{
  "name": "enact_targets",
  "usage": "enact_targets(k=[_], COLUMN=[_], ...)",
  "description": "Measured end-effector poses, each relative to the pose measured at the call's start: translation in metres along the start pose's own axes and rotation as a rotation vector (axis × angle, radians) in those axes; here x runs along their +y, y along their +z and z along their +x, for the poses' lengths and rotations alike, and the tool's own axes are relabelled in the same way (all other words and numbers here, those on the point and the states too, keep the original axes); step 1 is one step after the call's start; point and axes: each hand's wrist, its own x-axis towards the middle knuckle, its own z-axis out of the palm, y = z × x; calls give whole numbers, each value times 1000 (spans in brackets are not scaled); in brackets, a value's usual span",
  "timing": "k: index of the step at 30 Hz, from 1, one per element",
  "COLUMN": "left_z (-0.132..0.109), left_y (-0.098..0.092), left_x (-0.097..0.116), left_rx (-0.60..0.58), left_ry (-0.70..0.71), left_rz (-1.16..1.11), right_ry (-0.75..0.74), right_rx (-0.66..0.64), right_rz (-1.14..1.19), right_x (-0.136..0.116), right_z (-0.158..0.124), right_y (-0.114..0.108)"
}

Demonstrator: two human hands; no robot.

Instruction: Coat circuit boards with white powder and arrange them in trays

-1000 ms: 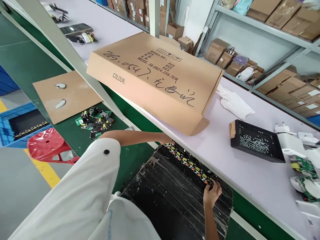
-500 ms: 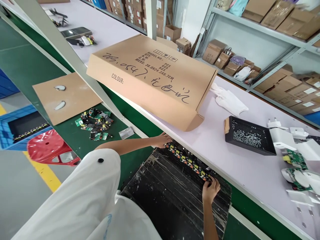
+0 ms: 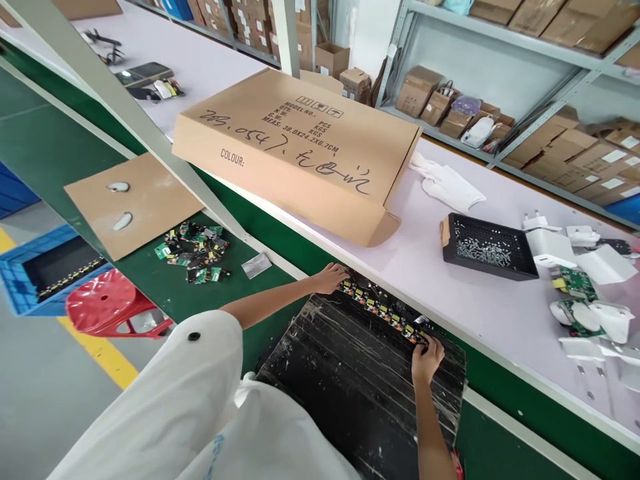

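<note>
A black ribbed tray point(image 3: 350, 373) lies below the white table's front edge. Along its far rim runs a row of small green circuit boards point(image 3: 383, 310). My left hand point(image 3: 330, 277) grips the left end of that row. My right hand point(image 3: 427, 352) pinches the right end. Both hands hold the row between them, close under the table edge. A white sleeve covers my left shoulder at the bottom left.
A large flat cardboard box point(image 3: 300, 150) overhangs the white table point(image 3: 450, 287). A black bin of small parts point(image 3: 487, 248), white plug housings point(image 3: 575, 267) and white cloth point(image 3: 447, 183) lie on it. Loose circuit boards point(image 3: 195, 250) and cardboard sheet point(image 3: 133, 203) sit on green surface; red stool point(image 3: 105, 307) left.
The view has shifted slightly; my hands stay on the ends of the board row, which now sits a little further out from under the table edge.
</note>
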Motion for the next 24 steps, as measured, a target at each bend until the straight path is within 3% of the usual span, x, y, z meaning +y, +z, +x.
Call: enact_targets(k=[4, 7, 11, 17, 24], left_z=[2, 6, 5, 1, 0], left_y=[4, 13, 28, 33, 34], left_x=[20, 42, 61, 60, 49], left_rx=[-26, 9, 25, 43, 66], left_ry=[31, 0, -38, -27, 5], left_rz=[-17, -28, -34, -5, -22], right_ry=[11, -1, -224, -310, -245], right_rx=[-22, -38, -276, -464, -478], right_rz=[-45, -79, 8, -45, -102], right_x=[-2, -19, -66, -124, -134], right_z=[1, 9, 29, 49, 47], right_y=[-5, -6, 6, 40, 47])
